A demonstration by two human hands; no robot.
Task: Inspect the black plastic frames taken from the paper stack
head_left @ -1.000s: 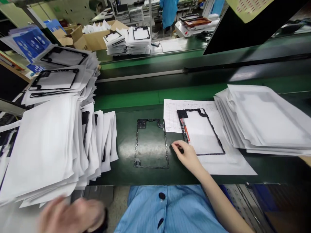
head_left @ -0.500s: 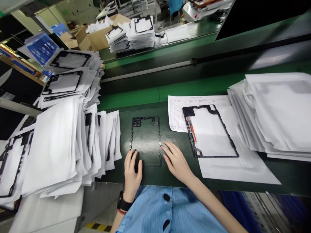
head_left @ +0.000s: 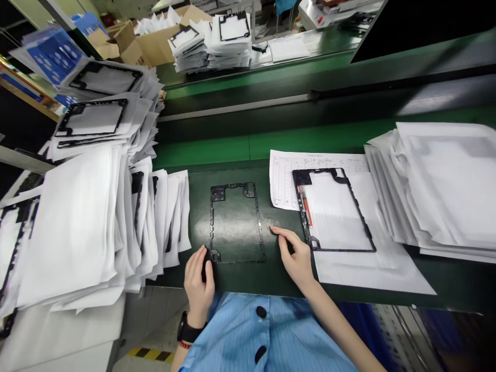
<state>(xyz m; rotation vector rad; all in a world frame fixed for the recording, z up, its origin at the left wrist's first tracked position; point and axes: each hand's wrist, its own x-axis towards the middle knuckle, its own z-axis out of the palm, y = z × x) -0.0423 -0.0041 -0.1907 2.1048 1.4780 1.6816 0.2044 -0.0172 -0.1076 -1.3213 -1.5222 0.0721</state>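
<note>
A thin black rectangular frame with broader plates at its upper corners lies flat on the dark green tabletop in front of me. By its lower left corner rests my left hand, fingers stretched out and thumb apart, holding nothing. My right hand is just right of the frame, apart from it. Its fingers are drawn together low over the tabletop, and a small dark spot shows at the fingertips; what it is I cannot make out. Further right, a second black frame lies on white sheets.
A printed form and a red pen lie at the second frame. White sheets are stacked at right. At left stands a big pile of white sleeves with black frames among them. Cardboard boxes stand behind.
My right hand has moved right, off the frame's right side, and its fingers have drawn together. My left hand has shifted slightly left and down, uncovering the frame's lower left corner.
</note>
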